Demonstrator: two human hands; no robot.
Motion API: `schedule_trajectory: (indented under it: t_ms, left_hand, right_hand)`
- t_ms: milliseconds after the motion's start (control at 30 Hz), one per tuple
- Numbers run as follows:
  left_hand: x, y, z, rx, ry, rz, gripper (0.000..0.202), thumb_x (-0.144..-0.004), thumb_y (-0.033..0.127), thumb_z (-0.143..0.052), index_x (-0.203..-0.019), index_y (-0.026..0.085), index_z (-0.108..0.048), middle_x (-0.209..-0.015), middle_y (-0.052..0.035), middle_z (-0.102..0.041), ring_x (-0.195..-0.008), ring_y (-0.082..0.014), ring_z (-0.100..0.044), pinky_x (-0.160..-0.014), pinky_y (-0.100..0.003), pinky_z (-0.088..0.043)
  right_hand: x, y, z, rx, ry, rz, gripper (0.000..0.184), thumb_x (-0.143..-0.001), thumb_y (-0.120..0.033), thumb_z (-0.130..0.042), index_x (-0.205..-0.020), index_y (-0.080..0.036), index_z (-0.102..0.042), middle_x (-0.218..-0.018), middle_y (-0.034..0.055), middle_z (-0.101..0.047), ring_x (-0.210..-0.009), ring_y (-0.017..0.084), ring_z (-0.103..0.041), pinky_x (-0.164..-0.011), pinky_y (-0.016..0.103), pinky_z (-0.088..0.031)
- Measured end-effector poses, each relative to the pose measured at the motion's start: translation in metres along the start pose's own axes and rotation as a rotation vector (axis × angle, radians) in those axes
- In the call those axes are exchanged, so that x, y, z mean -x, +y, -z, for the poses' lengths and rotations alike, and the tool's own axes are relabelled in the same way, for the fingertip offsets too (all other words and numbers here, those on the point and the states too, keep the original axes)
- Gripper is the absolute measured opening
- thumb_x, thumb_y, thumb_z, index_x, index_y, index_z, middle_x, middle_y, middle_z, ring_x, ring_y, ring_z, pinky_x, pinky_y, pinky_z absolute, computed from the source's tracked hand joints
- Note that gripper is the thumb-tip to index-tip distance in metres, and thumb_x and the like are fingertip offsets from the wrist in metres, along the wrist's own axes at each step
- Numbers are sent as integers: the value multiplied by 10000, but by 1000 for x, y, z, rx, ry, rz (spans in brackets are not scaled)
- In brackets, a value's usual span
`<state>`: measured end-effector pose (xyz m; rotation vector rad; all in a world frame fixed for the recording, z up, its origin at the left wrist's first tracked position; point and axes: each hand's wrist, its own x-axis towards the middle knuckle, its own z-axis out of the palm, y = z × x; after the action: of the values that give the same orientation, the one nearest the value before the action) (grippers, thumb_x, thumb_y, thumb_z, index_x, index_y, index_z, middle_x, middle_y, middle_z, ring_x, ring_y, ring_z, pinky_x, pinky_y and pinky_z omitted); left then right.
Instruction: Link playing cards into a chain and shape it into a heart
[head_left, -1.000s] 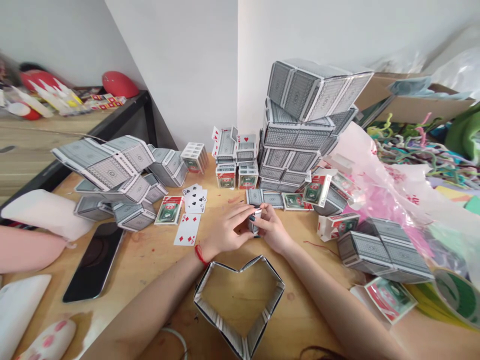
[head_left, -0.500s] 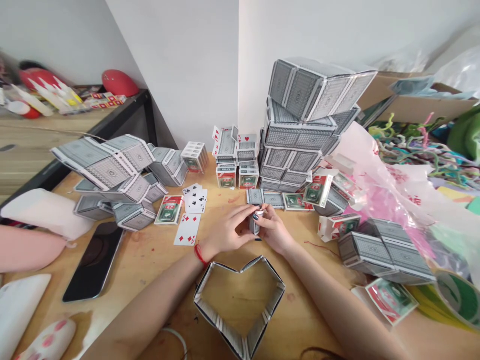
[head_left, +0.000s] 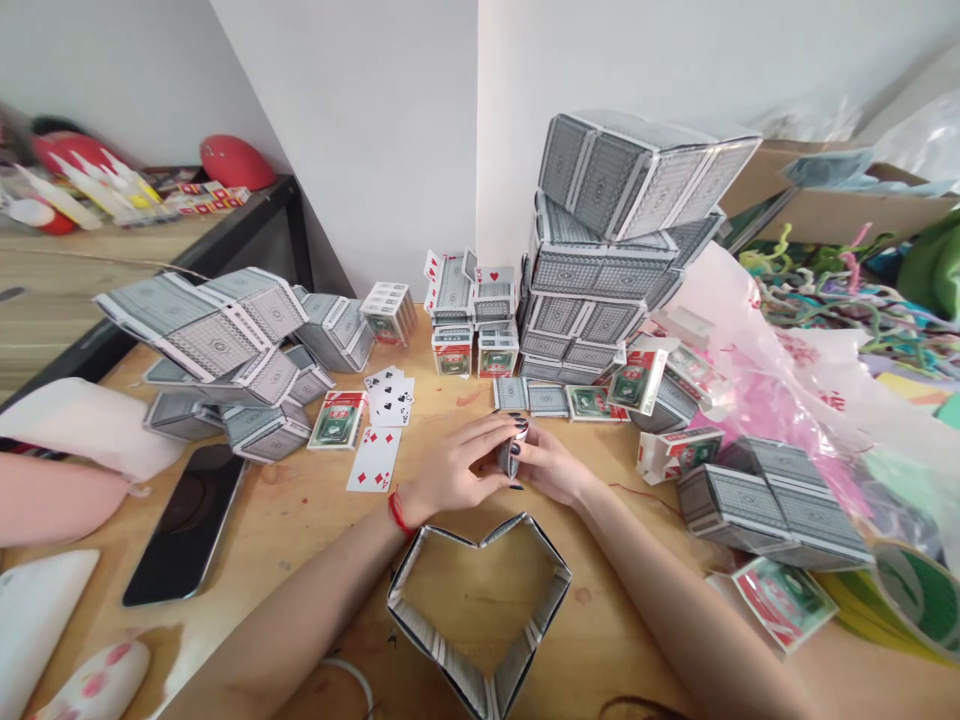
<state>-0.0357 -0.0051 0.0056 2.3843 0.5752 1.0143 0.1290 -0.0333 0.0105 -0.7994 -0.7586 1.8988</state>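
My left hand (head_left: 456, 468) and my right hand (head_left: 551, 467) meet just above the wooden table (head_left: 315, 520), both closed around a small folded playing card piece (head_left: 511, 455) held between the fingertips. A red string is tied round my left wrist. Right in front of me lies a heart-shaped frame made of folded cards (head_left: 480, 600), close under both forearms. Loose face-up cards (head_left: 379, 440) lie to the left of my left hand.
Tall stack of card-built blocks (head_left: 607, 260) at the back right, another heap (head_left: 225, 350) at the left. Card boxes (head_left: 339, 418) lie scattered. A dark phone (head_left: 184, 525) lies at left, near another person's arm (head_left: 52, 497). Pink plastic bag (head_left: 757, 370) and clutter at right.
My hands have turned the small card piece slightly; my left fingers have closed further over it. Everything else is where it was.
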Motion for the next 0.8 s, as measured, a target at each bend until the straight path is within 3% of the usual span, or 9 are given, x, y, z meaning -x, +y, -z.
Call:
schedule_trajectory:
  t_ms: [200,433,567,667,800]
  left_hand:
    - [-3,0,-1,31,43,-97,608,-704,270,-675,-1249,179,-422,-1204,-125,-541,-1161,-255,-477,-961,-469,-439]
    - [-11,3,6,11,-43,-64,594,-725,346,-643,-1255,202,-417,-1247,-121,-496,-1214,-278,-396,-996,-513,-353]
    - [-8,3,9,1,72,-65,508,-755,376,-576,-1216,205,-449,-1223,-119,-494,-1174,-290,-412,-976,-522,-334]
    - [-3,0,10,36,158,54,387,-802,330,-503,-1159,184,-473,-1020,-94,-572,-965,-232,-532,-879,-454,-412]
    - [2,-4,9,228,12,287,378,-859,305,-440,-1213,174,-410,-817,-44,-590,-739,-160,-562,-725,-333,-468]
  right_hand:
    - [0,0,0,-30,9,13,397,-577,-226,-751,-929,-178,-574,-795,22,-646,-683,171,-612,-681,335,-506]
    - [-3,10,3,-35,77,130,323,-598,-248,-739,-883,-198,-595,-817,14,-625,-739,176,-600,-719,344,-501]
    - [-4,11,6,178,219,317,416,-591,-277,-757,-961,-225,-574,-882,19,-618,-810,183,-586,-740,334,-491]
    - [-3,11,6,423,287,457,507,-586,-298,-766,-1039,-228,-549,-961,46,-615,-877,205,-579,-764,346,-485]
    - [0,11,3,720,351,626,527,-601,-310,-757,-1072,-226,-535,-1035,71,-605,-938,230,-574,-814,376,-467]
